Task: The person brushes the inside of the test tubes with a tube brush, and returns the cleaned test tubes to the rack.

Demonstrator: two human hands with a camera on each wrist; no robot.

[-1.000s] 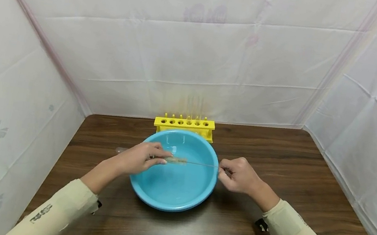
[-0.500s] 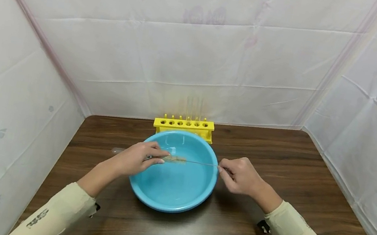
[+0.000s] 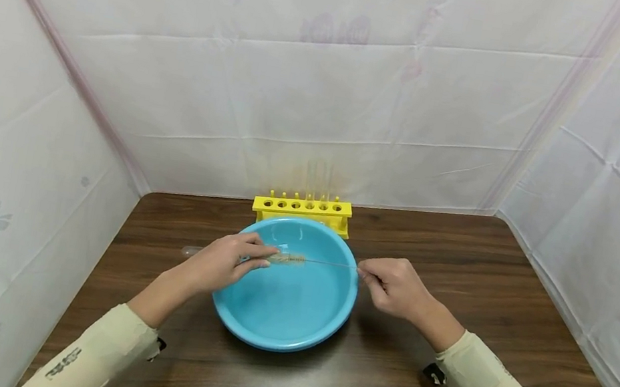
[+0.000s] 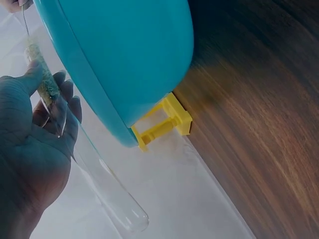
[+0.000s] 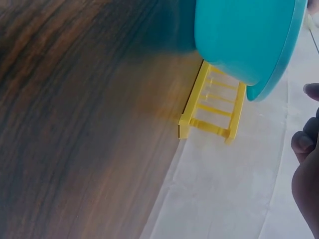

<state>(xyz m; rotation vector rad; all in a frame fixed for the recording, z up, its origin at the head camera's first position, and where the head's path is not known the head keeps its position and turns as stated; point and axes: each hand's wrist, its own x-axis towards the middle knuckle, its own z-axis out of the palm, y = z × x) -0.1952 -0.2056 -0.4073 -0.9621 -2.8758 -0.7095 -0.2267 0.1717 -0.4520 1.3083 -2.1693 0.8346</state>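
Observation:
My left hand (image 3: 220, 260) grips a clear glass test tube (image 4: 112, 191), which lies roughly level above the left side of a blue basin (image 3: 283, 304). The tube's rounded end sticks out to the left, past the hand. Inside the tube near its mouth sit the pale bristles of a test tube brush (image 4: 42, 72). The brush's thin wire runs right across the basin to my right hand (image 3: 392, 286), whose thumb and fingers pinch it by the basin's right rim. In the right wrist view only part of the right hand (image 5: 309, 144) shows at the edge.
Behind the basin stands a yellow test tube rack (image 3: 302, 204), partly hidden by the basin, with two clear test tubes (image 3: 319, 185) upright in it. The dark wooden table (image 3: 407, 385) is bordered by white sheeting (image 3: 320, 93) at the back and both sides.
Both hands hold almost the same places. The wire's right end has risen slightly with the right hand's fingers, and the tube's rounded end has shifted a little left.

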